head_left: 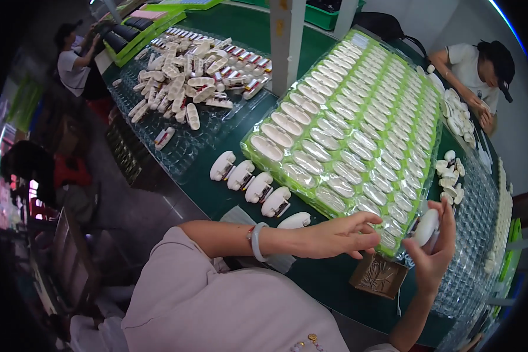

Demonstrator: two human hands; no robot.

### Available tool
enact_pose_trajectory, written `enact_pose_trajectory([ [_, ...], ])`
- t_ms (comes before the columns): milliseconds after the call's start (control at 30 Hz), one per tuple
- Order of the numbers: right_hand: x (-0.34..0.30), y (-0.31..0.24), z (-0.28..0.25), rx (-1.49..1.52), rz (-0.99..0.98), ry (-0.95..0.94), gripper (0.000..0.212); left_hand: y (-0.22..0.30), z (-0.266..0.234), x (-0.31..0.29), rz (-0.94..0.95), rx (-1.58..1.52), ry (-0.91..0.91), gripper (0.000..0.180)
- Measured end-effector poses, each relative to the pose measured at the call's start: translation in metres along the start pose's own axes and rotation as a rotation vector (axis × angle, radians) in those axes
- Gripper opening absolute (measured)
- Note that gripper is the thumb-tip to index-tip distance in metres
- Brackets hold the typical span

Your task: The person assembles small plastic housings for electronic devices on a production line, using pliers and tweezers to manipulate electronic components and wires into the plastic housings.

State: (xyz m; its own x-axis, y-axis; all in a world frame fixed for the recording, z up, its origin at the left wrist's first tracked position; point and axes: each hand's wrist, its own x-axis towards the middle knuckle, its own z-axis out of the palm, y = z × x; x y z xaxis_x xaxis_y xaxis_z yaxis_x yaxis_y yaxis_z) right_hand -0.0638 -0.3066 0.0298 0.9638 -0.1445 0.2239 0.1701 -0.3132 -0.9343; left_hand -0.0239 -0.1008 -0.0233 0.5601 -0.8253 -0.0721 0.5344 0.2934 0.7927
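My right hand point(433, 249) grips a white oval plastic housing point(427, 227) between thumb and fingers, beside the near right corner of the green tray. A dark part shows along the housing's left side. My left hand point(349, 236), a pale bangle on its wrist, hovers at the tray's near edge; its fingers are bent but apart, and I see nothing held. Below and between the hands sits a small cardboard box point(379, 276) of thin metal pins. The green tray point(318, 202) carries rows of white oval shells under clear plastic.
Several housings with parts inside point(258, 186) stand in a row left of the tray. Beyond them, a heap of white shells point(185, 79) lies on clear plastic. A post point(286, 47) rises behind. At the right are more white pieces point(450, 176) and bubble wrap point(472, 234); a co-worker point(478, 76) sits beyond.
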Motion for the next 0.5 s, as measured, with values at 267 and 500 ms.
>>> enact_pose_trajectory([
  [267, -0.035, -0.014, 0.044, -0.367, 0.029, -0.219, 0.105, -0.013, -0.01, 0.0, -0.151, -0.216, -0.094, 0.045],
  [500, -0.046, 0.002, 0.037, -0.117, 0.091, -0.117, 0.11, -0.012, -0.017, 0.004, -0.103, -0.399, -0.1, 0.051],
])
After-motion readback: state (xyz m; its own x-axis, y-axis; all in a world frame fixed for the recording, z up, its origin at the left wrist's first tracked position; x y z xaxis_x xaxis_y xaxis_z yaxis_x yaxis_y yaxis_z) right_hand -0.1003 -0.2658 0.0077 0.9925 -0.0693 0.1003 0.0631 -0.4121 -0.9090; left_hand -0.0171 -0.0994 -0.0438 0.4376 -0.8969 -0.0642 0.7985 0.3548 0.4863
